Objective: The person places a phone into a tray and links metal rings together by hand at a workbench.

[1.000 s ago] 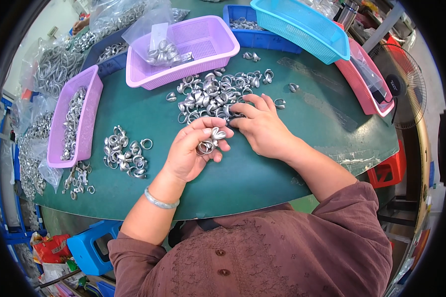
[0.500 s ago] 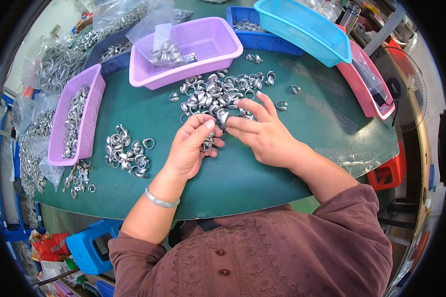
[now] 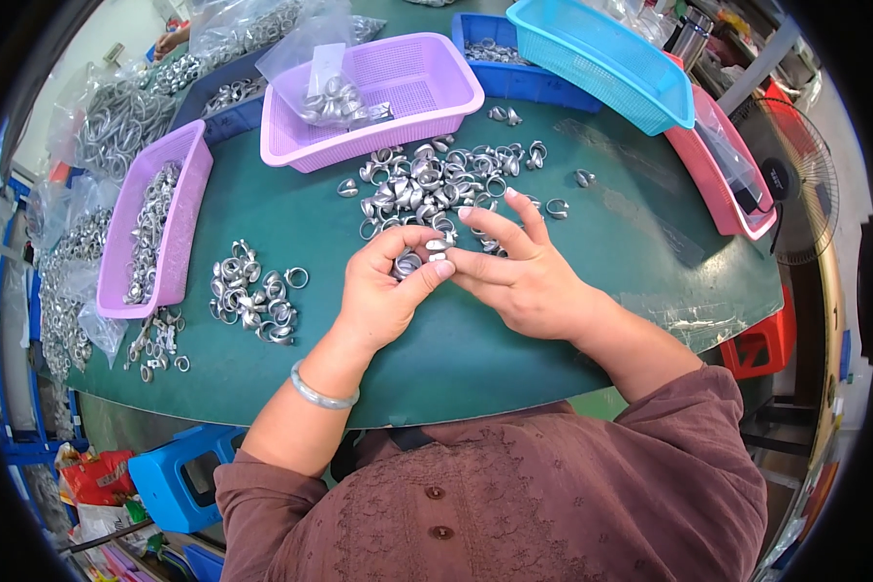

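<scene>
Right in the middle, the left hand (image 3: 388,291) was curled into a half-closed cup, a few silver rings (image 3: 407,263) tucked behind its fingers, with one shiny ring (image 3: 437,246) up near the thumb tip. In came the right hand (image 3: 524,281), palm down, two fingers lifted and splayed, the lowest one reaching to that same ring! It touched or almost touched; whether it had a grip, there was no telling.

Just beyond the fingertips, the main heap of rings (image 3: 427,179) spread over the green table (image 3: 310,194), short of the purple basket (image 3: 436,73). A smaller pile (image 3: 252,296) lay well apart to the left.

Good handling here, by my reckoning, called for a light pinch on that top ring, the left palm cupped enough to keep the others from slipping, and both hands low over the table so a dropped ring would fall softly.

Hard to read, though! The left fingers covered part of their rings, so no sure count. The right thumb was hidden beneath its hand, and the near edge of the heap disappeared behind the fingers.
</scene>
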`<act>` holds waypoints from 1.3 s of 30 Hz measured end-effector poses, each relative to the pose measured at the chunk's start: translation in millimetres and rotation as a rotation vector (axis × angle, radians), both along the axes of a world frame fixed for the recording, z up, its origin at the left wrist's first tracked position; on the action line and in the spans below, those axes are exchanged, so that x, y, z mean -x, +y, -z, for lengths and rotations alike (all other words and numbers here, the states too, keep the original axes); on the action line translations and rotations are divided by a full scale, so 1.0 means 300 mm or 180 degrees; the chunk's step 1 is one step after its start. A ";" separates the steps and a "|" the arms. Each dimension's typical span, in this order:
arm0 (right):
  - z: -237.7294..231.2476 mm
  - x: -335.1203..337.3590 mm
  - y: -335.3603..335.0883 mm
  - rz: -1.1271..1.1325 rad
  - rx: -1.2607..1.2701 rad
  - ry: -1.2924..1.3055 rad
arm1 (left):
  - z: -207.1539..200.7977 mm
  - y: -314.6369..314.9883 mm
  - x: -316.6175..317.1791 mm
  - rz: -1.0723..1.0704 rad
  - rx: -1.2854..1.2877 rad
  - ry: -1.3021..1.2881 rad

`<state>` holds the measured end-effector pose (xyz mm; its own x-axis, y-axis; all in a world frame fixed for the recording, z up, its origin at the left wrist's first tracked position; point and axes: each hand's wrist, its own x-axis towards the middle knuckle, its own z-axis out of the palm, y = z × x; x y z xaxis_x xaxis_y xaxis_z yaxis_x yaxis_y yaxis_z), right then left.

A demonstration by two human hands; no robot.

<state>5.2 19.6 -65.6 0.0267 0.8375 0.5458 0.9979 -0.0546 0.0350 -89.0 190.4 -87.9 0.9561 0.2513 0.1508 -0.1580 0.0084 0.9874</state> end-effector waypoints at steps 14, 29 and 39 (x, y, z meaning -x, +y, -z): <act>0.033 -0.049 -0.017 0.1027 0.0178 0.0701 | -0.001 0.049 -0.009 0.0940 0.2523 0.0676; 0.046 -0.063 -0.016 0.0870 -0.0413 0.1910 | -0.017 0.048 -0.011 0.0995 0.2994 0.0601; 0.037 -0.054 -0.016 0.0812 -0.0669 0.2654 | -0.005 0.041 -0.007 0.0857 0.2211 0.0843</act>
